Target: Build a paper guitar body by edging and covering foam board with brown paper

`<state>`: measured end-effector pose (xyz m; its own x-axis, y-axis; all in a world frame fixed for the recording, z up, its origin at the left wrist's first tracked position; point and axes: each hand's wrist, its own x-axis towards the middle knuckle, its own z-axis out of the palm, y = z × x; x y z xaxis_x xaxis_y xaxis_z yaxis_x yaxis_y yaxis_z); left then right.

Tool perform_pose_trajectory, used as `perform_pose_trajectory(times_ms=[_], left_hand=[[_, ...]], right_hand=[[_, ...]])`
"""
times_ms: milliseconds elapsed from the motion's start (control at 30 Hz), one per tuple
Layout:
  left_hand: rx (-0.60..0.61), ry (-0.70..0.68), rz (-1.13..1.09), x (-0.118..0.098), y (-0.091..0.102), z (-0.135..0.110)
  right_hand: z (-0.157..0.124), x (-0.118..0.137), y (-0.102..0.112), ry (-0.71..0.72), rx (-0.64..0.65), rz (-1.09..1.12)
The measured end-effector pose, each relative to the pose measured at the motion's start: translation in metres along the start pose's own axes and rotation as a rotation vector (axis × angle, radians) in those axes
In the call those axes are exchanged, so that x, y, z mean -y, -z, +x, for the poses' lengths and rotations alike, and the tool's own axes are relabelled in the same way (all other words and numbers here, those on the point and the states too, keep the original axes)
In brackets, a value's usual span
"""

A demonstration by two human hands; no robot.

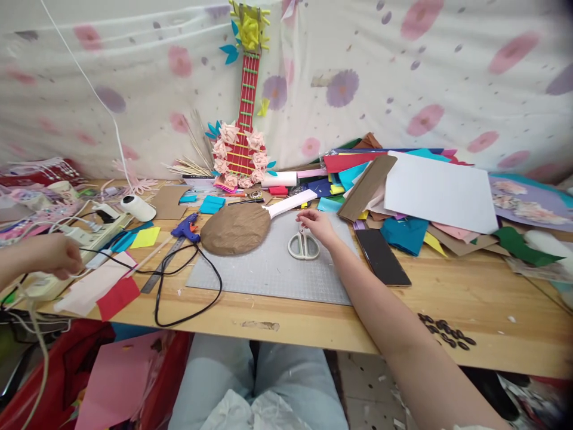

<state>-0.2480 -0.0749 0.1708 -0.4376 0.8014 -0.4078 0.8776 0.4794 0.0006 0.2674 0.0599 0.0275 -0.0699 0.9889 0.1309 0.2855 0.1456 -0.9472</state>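
Observation:
My right hand reaches over the grey cutting mat, its fingers closed at the blade end of the white-handled scissors. The blades are mostly hidden under the fingers, and the handle loops point toward me. Just left of it lies a brown paper-covered oval body with a white paper neck pointing up and right. At the far left, my left hand is curled over the white power strip; whatever its fingers hold, if anything, is hidden.
A blue glue gun with a looping black cord lies left of the oval. A decorated paper guitar leans at the back. Coloured paper piles up at the right, near a black phone and several dark oval pieces.

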Motion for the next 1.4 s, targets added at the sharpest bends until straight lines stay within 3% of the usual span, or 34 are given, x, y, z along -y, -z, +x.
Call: perform_pose_trajectory(times_ms=[33, 100, 267, 400, 500, 633, 867, 1133, 1300, 1400], left_hand=[[0.037, 0.048, 0.117, -0.007, 0.002, 0.007], [-0.038, 0.024, 0.27, -0.027, 0.003, 0.015], [-0.218, 0.038, 0.341, -0.086, -0.007, 0.02], [-0.213, -0.113, 0.016, -0.123, -0.018, 0.029], [-0.054, -0.275, -0.288, -0.153, -0.025, 0.031], [-0.001, -0.432, -0.482, -0.187, -0.039, 0.031], [-0.013, -0.486, -0.561, -0.206, -0.059, 0.033], [-0.319, -0.501, -0.228, -0.233, -0.058, 0.015], [-0.225, -0.579, -0.298, -0.251, -0.07, 0.021], [-0.266, -0.552, -0.254, -0.26, -0.072, 0.021]], right_hand=[[0.0, 0.0, -0.002, -0.008, 0.012, -0.084], [0.0, 0.0, -0.006, -0.016, 0.038, -0.295], [-0.004, 0.0, -0.023, 0.068, 0.085, -0.758], [-0.001, 0.002, -0.034, 0.043, 0.062, -0.89], [0.009, 0.006, -0.039, 0.042, 0.024, -0.936], [0.022, 0.009, -0.047, 0.067, 0.039, -1.001], [0.013, -0.005, -0.069, 0.127, 0.055, -1.023], [0.008, -0.014, -0.071, 0.199, 0.178, -1.155], [0.014, -0.009, -0.068, 0.229, 0.257, -1.166], [0.019, -0.009, -0.07, 0.247, 0.275, -1.154]])
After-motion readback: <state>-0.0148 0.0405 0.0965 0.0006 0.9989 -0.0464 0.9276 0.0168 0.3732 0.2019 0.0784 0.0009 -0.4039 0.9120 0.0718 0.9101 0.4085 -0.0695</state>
